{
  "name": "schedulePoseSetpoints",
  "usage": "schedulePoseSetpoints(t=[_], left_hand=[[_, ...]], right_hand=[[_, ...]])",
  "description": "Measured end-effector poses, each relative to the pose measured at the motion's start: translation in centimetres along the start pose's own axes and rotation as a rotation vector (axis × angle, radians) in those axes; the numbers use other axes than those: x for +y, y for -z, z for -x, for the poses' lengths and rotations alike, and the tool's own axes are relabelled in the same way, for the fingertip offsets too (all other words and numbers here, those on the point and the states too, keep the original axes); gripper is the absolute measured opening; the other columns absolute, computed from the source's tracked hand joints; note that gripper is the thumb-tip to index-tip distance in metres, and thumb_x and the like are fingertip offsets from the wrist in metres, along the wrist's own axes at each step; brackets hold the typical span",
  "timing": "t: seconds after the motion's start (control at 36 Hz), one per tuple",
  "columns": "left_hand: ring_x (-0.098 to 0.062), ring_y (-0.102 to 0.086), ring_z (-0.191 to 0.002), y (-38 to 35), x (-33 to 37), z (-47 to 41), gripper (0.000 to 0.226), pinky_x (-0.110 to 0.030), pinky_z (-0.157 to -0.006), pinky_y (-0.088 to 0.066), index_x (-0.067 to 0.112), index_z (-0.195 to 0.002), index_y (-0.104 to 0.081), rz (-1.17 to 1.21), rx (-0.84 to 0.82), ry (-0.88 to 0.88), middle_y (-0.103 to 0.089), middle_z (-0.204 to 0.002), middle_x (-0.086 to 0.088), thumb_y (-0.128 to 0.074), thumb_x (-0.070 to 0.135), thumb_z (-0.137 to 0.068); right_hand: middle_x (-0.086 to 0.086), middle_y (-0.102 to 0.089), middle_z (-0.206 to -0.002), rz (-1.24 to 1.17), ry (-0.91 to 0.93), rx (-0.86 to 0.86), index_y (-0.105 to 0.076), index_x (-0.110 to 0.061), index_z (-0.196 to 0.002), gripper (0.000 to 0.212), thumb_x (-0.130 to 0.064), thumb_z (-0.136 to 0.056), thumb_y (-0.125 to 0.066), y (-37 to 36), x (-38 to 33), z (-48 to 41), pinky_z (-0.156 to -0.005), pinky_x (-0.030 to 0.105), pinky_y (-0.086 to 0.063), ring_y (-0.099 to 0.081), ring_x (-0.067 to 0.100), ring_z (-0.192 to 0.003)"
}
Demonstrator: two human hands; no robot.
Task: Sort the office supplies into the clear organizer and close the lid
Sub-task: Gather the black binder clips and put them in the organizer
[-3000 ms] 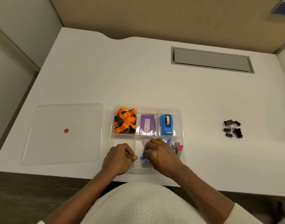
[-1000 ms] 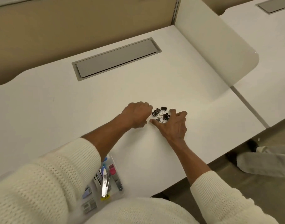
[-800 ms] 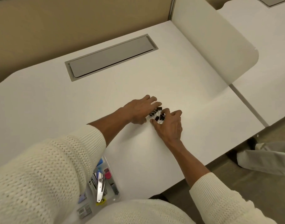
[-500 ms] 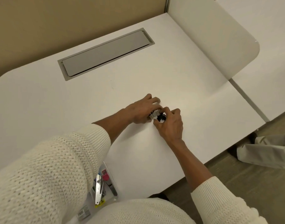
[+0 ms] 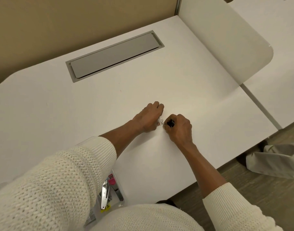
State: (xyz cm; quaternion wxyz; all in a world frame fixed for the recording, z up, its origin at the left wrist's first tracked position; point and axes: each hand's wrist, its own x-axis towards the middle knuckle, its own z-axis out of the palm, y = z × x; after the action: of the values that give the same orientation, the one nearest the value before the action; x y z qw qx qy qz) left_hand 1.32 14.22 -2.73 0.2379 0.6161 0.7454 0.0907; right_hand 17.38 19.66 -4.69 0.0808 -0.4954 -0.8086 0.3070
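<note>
My left hand (image 5: 148, 120) and my right hand (image 5: 179, 129) are closed together around the black binder clips (image 5: 169, 122) on the white desk (image 5: 176, 90). Only one black clip and some wire handles show between the fingers. Part of the clear organizer (image 5: 121, 189) peeks out at the lower left under my left sleeve, with a silver stapler-like tool (image 5: 104, 195) and a pink item (image 5: 111, 181) inside. The rest of the organizer and its lid are hidden.
A grey cable hatch (image 5: 114, 55) is set into the desk at the back. A white divider panel (image 5: 226, 39) rises on the right, with another desk beyond it. The desk's front edge runs along the lower right, above wood flooring and a person's trouser leg (image 5: 274, 162).
Both hands have closed in around the pile of binder clips, gathering them together. The spread pile seen a second ago is now almost hidden inside the fists. The view has tilted slightly.
</note>
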Motion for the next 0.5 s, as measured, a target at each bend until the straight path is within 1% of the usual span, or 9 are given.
schedulePoseSetpoints(t=[0.06,0.14,0.19,0.31,0.42,0.5], left_hand=[[-0.029,-0.052,-0.095,-0.1,0.1,0.2,0.027,-0.049,-0.080,-0.054,0.009,-0.109,-0.049,0.003,-0.003,0.012,-0.051,-0.115,-0.007,-0.071,0.013,-0.094],[-0.029,-0.051,-0.095,-0.4,0.3,0.5,0.024,-0.052,-0.077,-0.055,0.008,-0.112,-0.049,-0.048,-0.006,-0.002,-0.051,-0.118,-0.007,-0.067,0.010,-0.097],[-0.028,-0.048,-0.095,-0.5,0.4,0.7,0.023,-0.051,-0.075,-0.055,0.009,-0.115,-0.049,-0.088,0.002,-0.011,-0.050,-0.120,-0.006,-0.065,0.010,-0.098],[-0.024,-0.039,-0.094,-0.8,0.3,0.9,0.021,-0.049,-0.072,-0.055,0.013,-0.117,-0.051,-0.132,0.004,-0.016,-0.046,-0.121,-0.003,-0.061,0.007,-0.099],[-0.027,-0.044,-0.094,-1.1,0.5,1.0,0.020,-0.051,-0.074,-0.056,0.011,-0.111,-0.053,-0.109,0.037,0.021,-0.048,-0.116,-0.005,-0.063,0.002,-0.096],[-0.029,-0.047,-0.093,-1.2,0.4,1.0,0.020,-0.052,-0.076,-0.055,0.011,-0.108,-0.052,0.007,0.077,0.058,-0.049,-0.111,-0.004,-0.065,0.003,-0.094]], right_hand=[[0.002,-0.069,-0.084,-0.037,-0.034,-0.016,-0.074,-0.022,-0.087,0.007,-0.021,-0.082,-0.078,0.0,-0.1,0.0,-0.067,0.032,-0.046,-0.065,0.022,-0.081],[0.001,-0.072,-0.080,-0.081,-0.081,-0.021,-0.073,-0.023,-0.084,0.007,-0.020,-0.080,-0.078,0.0,-0.3,0.0,-0.074,0.035,-0.054,-0.069,0.021,-0.080],[0.002,-0.072,-0.080,-0.100,-0.087,-0.011,-0.073,-0.024,-0.084,0.007,-0.019,-0.080,-0.077,-0.1,-0.3,0.1,-0.074,0.036,-0.054,-0.069,0.021,-0.079],[0.003,-0.069,-0.087,-0.097,-0.077,0.001,-0.076,-0.024,-0.089,0.008,-0.021,-0.082,-0.075,-0.2,-0.2,0.4,-0.076,0.037,-0.053,-0.067,0.023,-0.082],[0.004,-0.066,-0.093,-0.094,-0.094,0.022,-0.079,-0.023,-0.090,0.010,-0.019,-0.081,-0.076,-0.2,-0.3,0.6,-0.075,0.035,-0.052,-0.066,0.023,-0.083],[0.006,-0.069,-0.092,-0.119,-0.118,0.028,-0.079,-0.022,-0.089,0.010,-0.018,-0.080,-0.078,-0.2,-0.3,0.5,-0.078,0.039,-0.055,-0.068,0.024,-0.083]])
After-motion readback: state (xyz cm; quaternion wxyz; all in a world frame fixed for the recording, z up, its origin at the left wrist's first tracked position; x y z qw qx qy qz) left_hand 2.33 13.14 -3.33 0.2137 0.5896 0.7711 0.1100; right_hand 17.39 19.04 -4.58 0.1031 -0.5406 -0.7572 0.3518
